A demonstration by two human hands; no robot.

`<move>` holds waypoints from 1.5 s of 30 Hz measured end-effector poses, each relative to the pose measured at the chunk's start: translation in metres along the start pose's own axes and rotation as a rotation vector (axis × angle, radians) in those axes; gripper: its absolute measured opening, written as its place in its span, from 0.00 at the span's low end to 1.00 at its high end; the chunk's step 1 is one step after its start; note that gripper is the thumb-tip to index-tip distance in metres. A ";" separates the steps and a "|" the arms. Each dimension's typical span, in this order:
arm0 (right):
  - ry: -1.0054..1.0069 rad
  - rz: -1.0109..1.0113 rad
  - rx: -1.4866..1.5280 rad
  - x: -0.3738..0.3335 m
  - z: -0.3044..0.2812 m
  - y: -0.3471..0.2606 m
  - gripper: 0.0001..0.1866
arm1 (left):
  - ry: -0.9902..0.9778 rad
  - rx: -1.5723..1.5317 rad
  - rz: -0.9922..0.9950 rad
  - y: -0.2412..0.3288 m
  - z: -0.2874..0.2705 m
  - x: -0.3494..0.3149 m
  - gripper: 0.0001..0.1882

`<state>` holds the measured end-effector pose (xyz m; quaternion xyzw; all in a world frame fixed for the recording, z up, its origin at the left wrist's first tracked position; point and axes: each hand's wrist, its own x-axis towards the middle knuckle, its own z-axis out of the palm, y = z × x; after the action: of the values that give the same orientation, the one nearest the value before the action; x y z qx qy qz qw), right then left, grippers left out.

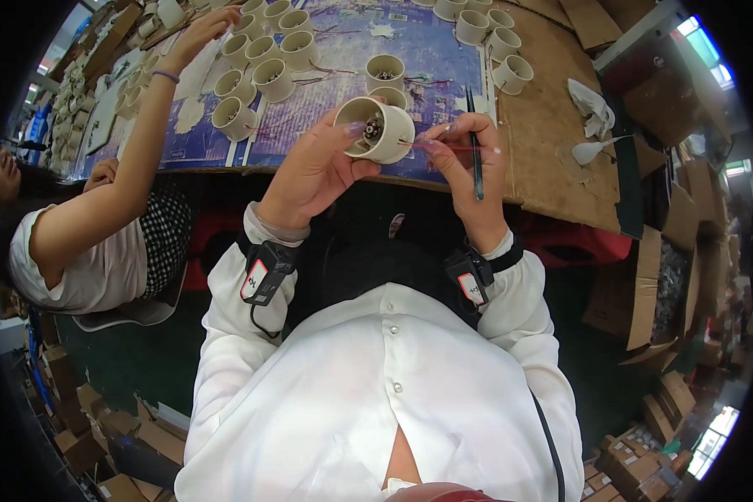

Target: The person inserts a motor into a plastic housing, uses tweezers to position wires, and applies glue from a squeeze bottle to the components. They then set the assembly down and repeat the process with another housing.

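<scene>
At upper centre, the left hand [316,171] grips a white cup [395,134], mouth leftward; just rightward, the right hand [491,177] holds red wire [411,145] and upright tweezers [477,159].

From the held cup [400,138], 12 o'clock is blocked by two cups [385,80] just behind it. Between 9 and 11 o'clock, passage is barred by clustered cups [271,81] with trailing wires [333,70], then a co-worker's arm [134,155]. A lane is left at 1 o'clock, partly crossed by wires. At 3 o'clock, beyond the right hand [488,177], open desk [540,171] is offered until a bottle [587,153] is met.
</scene>
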<state>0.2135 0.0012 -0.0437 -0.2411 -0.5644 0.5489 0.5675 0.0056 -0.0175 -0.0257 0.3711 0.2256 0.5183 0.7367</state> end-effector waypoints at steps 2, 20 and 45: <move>0.044 0.065 0.016 0.001 -0.001 0.001 0.13 | 0.039 -0.010 -0.040 0.002 0.003 0.001 0.21; -0.117 -0.683 -1.084 0.028 0.002 -0.033 0.11 | 0.121 0.023 -0.017 0.002 0.005 0.005 0.17; -0.079 -0.501 -0.932 0.019 0.012 -0.022 0.05 | 0.191 0.071 0.098 0.002 0.016 -0.004 0.19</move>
<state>0.2056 0.0073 -0.0142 -0.3047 -0.8096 0.0962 0.4923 0.0143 -0.0261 -0.0141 0.3563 0.2947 0.5783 0.6722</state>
